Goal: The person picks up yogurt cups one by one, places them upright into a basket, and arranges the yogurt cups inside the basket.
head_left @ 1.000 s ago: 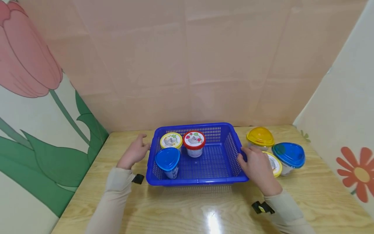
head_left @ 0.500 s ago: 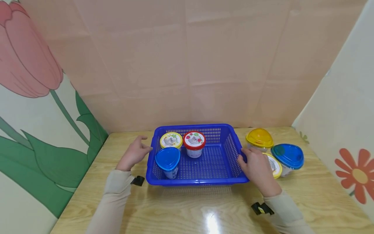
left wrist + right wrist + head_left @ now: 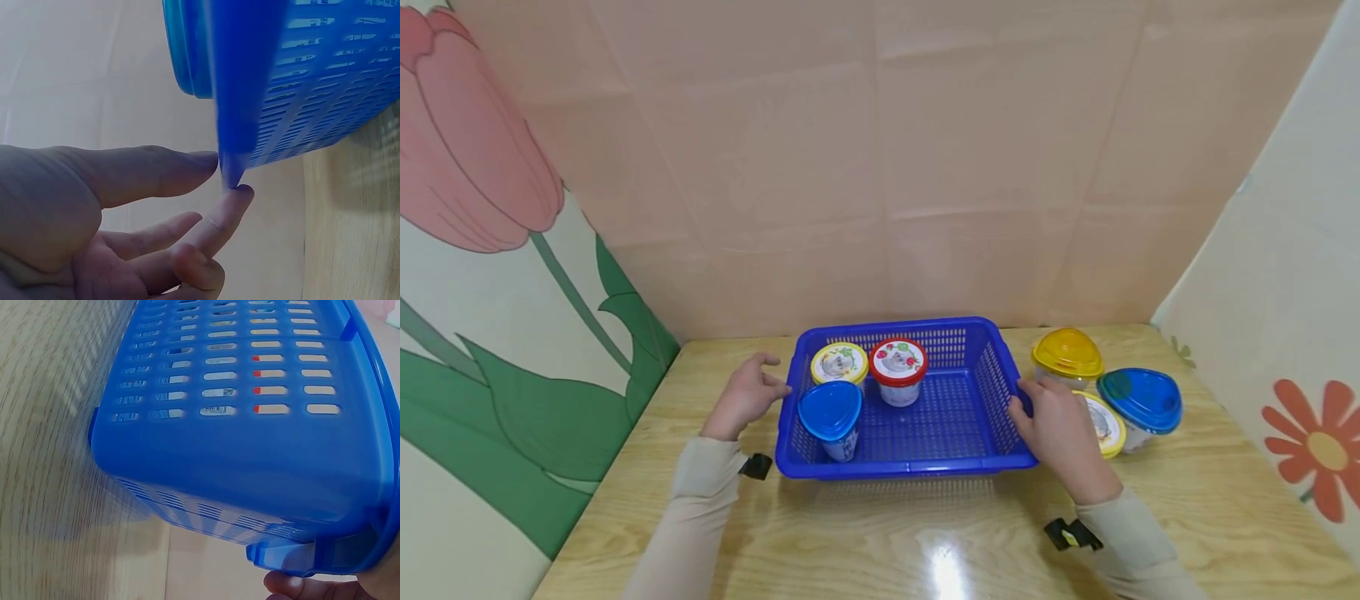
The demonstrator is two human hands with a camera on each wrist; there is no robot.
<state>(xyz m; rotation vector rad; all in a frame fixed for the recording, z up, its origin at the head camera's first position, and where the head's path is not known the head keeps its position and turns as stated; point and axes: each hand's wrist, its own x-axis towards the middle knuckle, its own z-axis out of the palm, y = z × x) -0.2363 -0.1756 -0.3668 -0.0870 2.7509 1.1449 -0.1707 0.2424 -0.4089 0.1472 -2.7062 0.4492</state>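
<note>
A blue plastic basket [image 3: 910, 467] stands on the table, with three lidded tubs inside its left half. One tub has a white lid with a yellow rim [image 3: 839, 362], another a red-rimmed lid [image 3: 898, 360], and the front one a blue lid [image 3: 831, 410]. My left hand [image 3: 745, 400] pinches the basket's left rim; in the left wrist view the thumb [image 3: 181, 172] lies on one side and a fingertip at the rim's lower edge. On the opposite side, my right hand [image 3: 1062, 433] grips the right rim, its fingers partly hidden.
Right of the basket stand more tubs: one with a yellow domed lid [image 3: 1067, 353], one with a blue lid [image 3: 1141, 400], and a yellow-rimmed one [image 3: 1107, 423] partly behind my right hand. The wooden table [image 3: 850, 533] meets a wall [image 3: 880, 167] behind and painted side walls.
My left hand has shifted slightly down along the basket's left rim, its thumb now against it. The right hand keeps its grip, and basket and tubs stay practically where they were.
</note>
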